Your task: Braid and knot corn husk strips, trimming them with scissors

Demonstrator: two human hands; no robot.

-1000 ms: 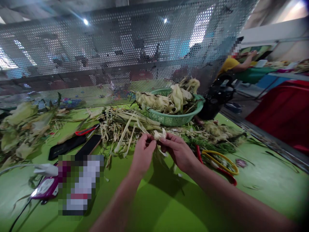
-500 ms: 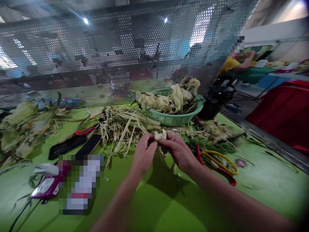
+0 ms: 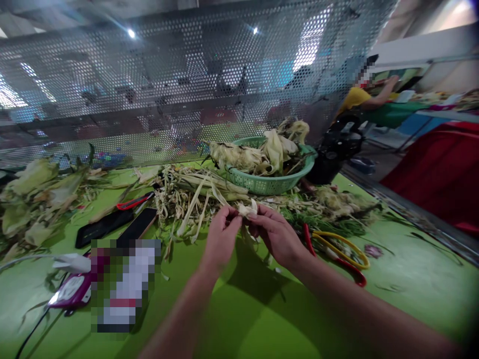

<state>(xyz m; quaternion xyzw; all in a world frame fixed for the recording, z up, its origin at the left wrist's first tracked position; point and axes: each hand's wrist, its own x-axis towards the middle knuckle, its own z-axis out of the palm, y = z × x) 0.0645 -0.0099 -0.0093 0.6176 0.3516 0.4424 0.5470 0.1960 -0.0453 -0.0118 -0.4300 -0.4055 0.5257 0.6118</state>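
Observation:
My left hand point(image 3: 221, 238) and my right hand point(image 3: 276, 235) meet above the green table point(image 3: 254, 309). Both are closed in a pinch on one small pale folded strip of dried leaf point(image 3: 247, 209), whose loose ends hang down between the hands. Just beyond the hands lies a heap of pale dried leaf strips point(image 3: 194, 194). A green plastic basket point(image 3: 270, 183) full of husks stands behind that heap.
Red-and-yellow-handled scissors point(image 3: 342, 252) lie right of my right hand. Two black flat items point(image 3: 112, 224), a red-handled tool point(image 3: 133, 201) and a purple packet point(image 3: 71, 291) lie at left. A leaf pile point(image 3: 33, 199) sits far left. A perforated metal screen point(image 3: 187, 85) backs the table. A person in yellow point(image 3: 361, 97) works at far right.
The hands have barely moved; the fingers have shifted slightly on the leaf strip, and the view has stayed nearly the same.

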